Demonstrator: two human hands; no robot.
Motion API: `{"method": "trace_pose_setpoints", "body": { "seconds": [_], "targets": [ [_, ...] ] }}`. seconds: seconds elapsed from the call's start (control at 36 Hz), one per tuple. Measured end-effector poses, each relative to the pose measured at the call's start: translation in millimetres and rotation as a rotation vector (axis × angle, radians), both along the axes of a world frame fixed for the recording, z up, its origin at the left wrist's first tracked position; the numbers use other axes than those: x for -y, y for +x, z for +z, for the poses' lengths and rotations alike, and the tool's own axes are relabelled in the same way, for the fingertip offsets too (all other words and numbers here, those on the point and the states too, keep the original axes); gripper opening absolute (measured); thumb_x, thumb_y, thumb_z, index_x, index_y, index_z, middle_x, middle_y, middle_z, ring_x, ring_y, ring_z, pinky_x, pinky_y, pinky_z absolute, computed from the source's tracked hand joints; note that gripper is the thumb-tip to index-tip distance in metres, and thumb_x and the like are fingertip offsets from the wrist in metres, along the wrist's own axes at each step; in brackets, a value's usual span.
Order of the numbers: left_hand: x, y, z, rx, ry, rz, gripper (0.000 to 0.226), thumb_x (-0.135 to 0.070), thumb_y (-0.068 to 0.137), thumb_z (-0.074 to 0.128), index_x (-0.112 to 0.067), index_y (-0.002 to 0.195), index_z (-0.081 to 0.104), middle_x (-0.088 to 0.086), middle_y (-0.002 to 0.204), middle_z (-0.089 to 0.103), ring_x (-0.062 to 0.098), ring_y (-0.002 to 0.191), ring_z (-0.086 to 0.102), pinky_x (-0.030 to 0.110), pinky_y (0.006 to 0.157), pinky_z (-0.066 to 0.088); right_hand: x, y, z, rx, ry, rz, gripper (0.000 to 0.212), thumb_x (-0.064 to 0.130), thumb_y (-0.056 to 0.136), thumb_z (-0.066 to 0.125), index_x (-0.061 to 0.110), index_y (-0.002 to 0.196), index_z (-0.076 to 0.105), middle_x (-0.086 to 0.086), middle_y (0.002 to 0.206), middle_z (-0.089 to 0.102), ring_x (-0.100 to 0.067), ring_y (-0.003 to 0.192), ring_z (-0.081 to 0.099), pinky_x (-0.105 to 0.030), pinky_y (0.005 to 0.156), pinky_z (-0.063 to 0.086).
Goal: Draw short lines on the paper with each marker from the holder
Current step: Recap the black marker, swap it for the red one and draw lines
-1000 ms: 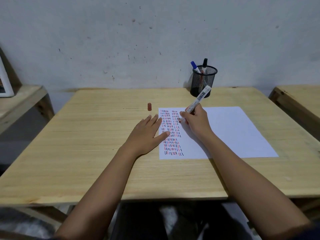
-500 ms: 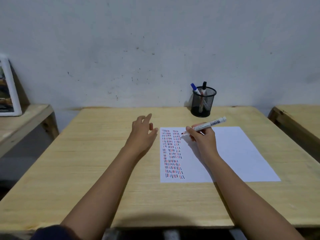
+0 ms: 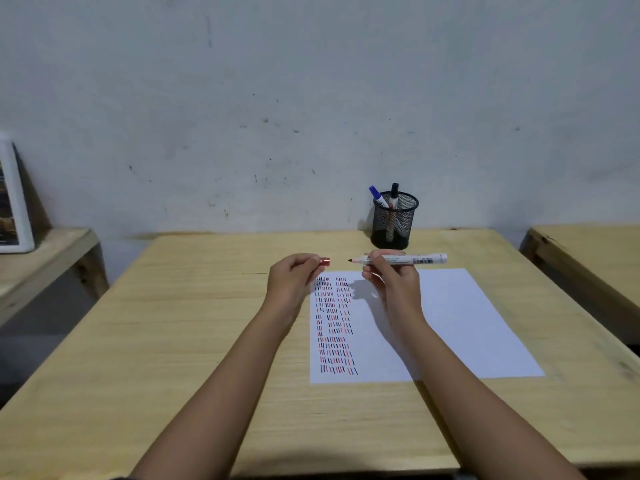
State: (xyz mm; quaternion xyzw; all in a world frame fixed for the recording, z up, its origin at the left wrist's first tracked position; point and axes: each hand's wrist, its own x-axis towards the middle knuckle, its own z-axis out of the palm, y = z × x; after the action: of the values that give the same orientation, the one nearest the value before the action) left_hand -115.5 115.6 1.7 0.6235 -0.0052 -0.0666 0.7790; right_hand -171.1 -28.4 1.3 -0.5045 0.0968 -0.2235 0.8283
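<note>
My right hand (image 3: 393,277) holds an uncapped white marker with a red tip (image 3: 415,259) level above the far edge of the paper (image 3: 450,323), its tip pointing left. My left hand (image 3: 294,277) pinches the red cap (image 3: 325,261), its opening facing the marker tip a short gap away. The white sheet lies on the wooden table (image 3: 207,323) and carries columns of short red, blue and black lines along its left side. A black mesh holder (image 3: 394,220) at the table's far edge holds a blue-capped marker (image 3: 376,196) and a black-capped marker (image 3: 393,199).
A second wooden table (image 3: 588,251) stands to the right, and a lower bench (image 3: 45,258) with a white-framed picture (image 3: 14,202) leaning on the wall is at the left. A scuffed wall rises right behind the table.
My left hand picked the red cap off the table and raised it. My right hand lifted the marker off the paper and turned it level, tip toward the cap.
</note>
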Motion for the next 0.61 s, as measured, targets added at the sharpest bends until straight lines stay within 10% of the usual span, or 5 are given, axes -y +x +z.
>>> {"method": "trace_pose_setpoints", "body": {
  "seconds": [0.19, 0.61],
  "targets": [
    [3.0, -15.4, 6.1, -0.140, -0.398, -0.103, 0.013, -0.002, 0.088, 0.057, 0.007, 0.094, 0.065, 0.011, 0.088, 0.071, 0.013, 0.086, 0.068, 0.015, 0.076, 0.056, -0.6, -2.1, 13.9, 0.085, 0.045, 0.042, 0.010, 0.003, 0.090, 0.055, 0.007, 0.083, 0.059, -0.005, 0.071, 0.059, -0.005, 0.055, 0.060, -0.014, 0.056, 0.053],
    [11.5, -35.5, 15.1, -0.132, -0.344, -0.220, 0.014, -0.005, 0.088, 0.058, 0.003, 0.097, 0.066, 0.009, 0.087, 0.071, 0.013, 0.084, 0.068, 0.018, 0.083, 0.055, -5.0, -12.3, 14.4, 0.079, -0.056, 0.142, 0.013, 0.005, 0.089, 0.056, 0.010, 0.079, 0.061, 0.003, 0.063, 0.064, -0.005, 0.057, 0.060, -0.014, 0.057, 0.053]
  ]
}}
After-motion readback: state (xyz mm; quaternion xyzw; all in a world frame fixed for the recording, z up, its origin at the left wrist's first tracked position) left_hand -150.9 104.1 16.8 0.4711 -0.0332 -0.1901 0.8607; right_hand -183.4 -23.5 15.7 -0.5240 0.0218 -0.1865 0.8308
